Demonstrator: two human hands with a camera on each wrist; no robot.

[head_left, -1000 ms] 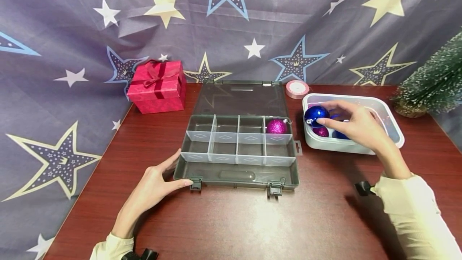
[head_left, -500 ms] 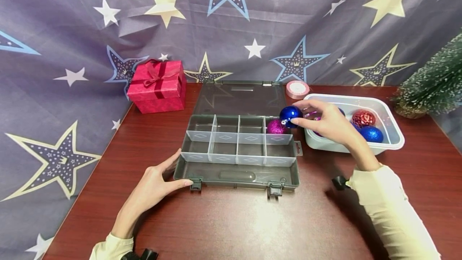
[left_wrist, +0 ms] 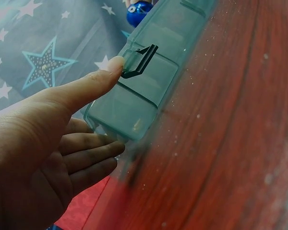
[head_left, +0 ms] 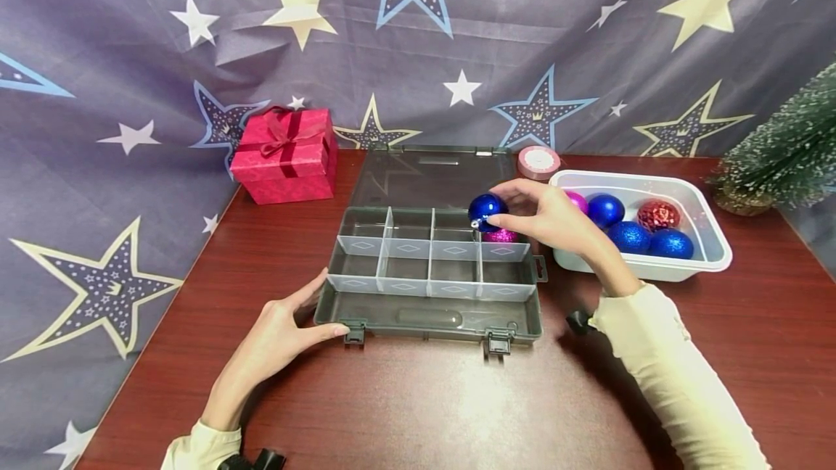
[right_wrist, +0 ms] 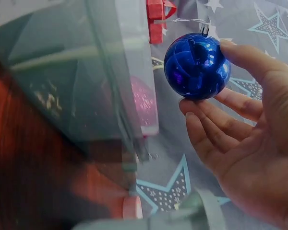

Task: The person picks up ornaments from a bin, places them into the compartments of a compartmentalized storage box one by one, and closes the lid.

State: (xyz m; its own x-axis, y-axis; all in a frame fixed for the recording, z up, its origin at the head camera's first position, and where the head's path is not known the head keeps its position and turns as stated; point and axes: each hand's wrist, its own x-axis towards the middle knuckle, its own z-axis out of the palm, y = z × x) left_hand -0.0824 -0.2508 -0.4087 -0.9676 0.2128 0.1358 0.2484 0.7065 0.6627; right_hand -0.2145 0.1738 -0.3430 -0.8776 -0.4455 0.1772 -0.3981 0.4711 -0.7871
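My right hand [head_left: 551, 222] pinches a shiny blue bauble [head_left: 487, 211] between thumb and fingers, above the back row of a dark see-through divider box [head_left: 427, 318]. In the right wrist view the blue bauble [right_wrist: 197, 66] has a silver cap with a loop. A glittery magenta bauble [head_left: 501, 236] lies in the back right compartment, partly covered by my right hand. My left hand [head_left: 277, 328] rests at the box's front left corner, fingers straight along the left side. Its thumb touches near the front left latch [left_wrist: 143, 61], as the left wrist view shows.
To the right, a white tub [head_left: 708, 256] holds blue, red and magenta baubles. A pink ribbon roll [head_left: 538, 161] lies behind it. The box's lid [head_left: 434, 178] lies back towards the curtain. A red gift box [head_left: 285, 158] stands back left, a small frosted tree [head_left: 780, 143] far right.
My right hand has carried the blue bauble leftwards from the white tub, past the magenta bauble, to over the divider box. My left hand has kept its place.
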